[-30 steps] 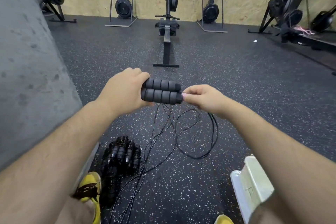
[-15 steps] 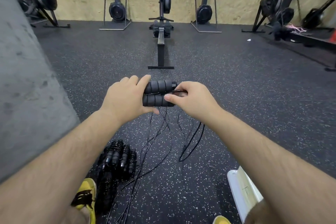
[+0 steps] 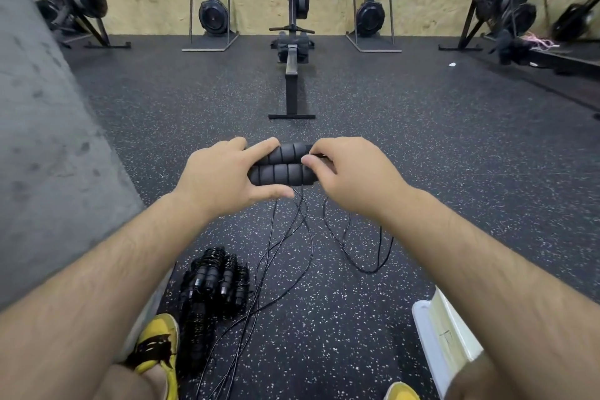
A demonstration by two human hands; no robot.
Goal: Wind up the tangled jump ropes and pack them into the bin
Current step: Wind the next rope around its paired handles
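Tally, head view.
- Hands: 2, the left hand (image 3: 220, 178) and the right hand (image 3: 354, 175).
- foam handles (image 3: 290, 153) (image 3: 279, 174): 2.
- yellow shoes (image 3: 159, 344) (image 3: 401, 392): 2.
- white bin (image 3: 423, 321): 1.
- heap of wound ropes (image 3: 214, 282): 1. The ropes within cannot be counted.
- flat rowing machine (image 3: 292, 75): 1.
- upright rowing machines (image 3: 212, 13) (image 3: 370, 14): 2. Blurred units at the edges are not counted.

A rowing machine (image 3: 291, 88) stands on speckled floor (image 3: 422, 156).
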